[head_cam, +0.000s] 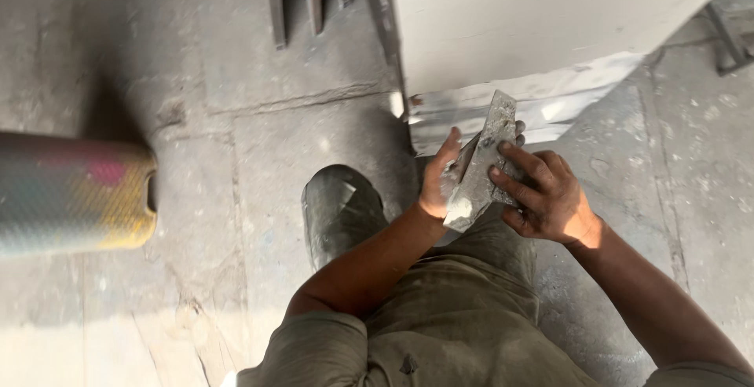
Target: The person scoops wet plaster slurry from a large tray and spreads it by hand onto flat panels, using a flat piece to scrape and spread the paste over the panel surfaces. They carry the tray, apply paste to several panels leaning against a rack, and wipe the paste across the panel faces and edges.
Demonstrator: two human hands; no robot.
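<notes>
At twelve o'clock from the boot (339, 210), left hand (441, 179) and right hand (547, 195) both grip putty-caked scraper blades (481, 166); drawing one edge firmly along the other should clean them best.

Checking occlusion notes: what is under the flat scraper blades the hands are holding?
Under the scraper blades show the trouser leg and concrete floor. The left hand and right hand cover the blades' handles and the lap beneath.
</notes>
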